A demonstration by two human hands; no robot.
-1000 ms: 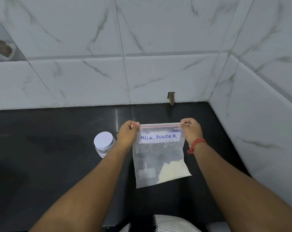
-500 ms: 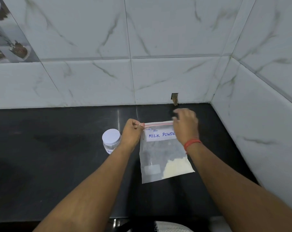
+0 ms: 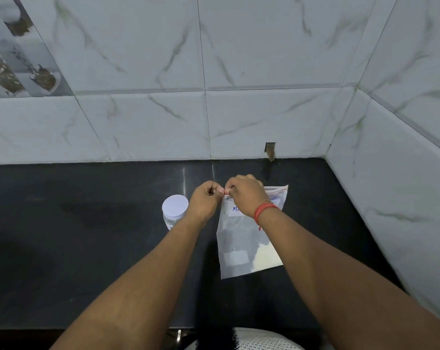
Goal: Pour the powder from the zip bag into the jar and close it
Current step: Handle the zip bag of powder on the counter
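Hanging zip bag [image 3: 239,238], lidded jar [image 3: 174,210]

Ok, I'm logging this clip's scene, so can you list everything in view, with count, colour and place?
clear plastic zip bag with a red seal strip: one, transparent, held up over the counter's right part, white handwritten label partly hidden
pale cream powder: one heap, in the bag's lower right corner
clear plastic jar with a white round lid: one, lid on, standing on the counter left of the bag
black stone counter: one, glossy, across the lower half
white marble-pattern wall tiles: behind and to the right
red thread wristband: one, on the right wrist
left hand: grip pinching the bag's top left corner
right hand: pinching the seal beside the left hand
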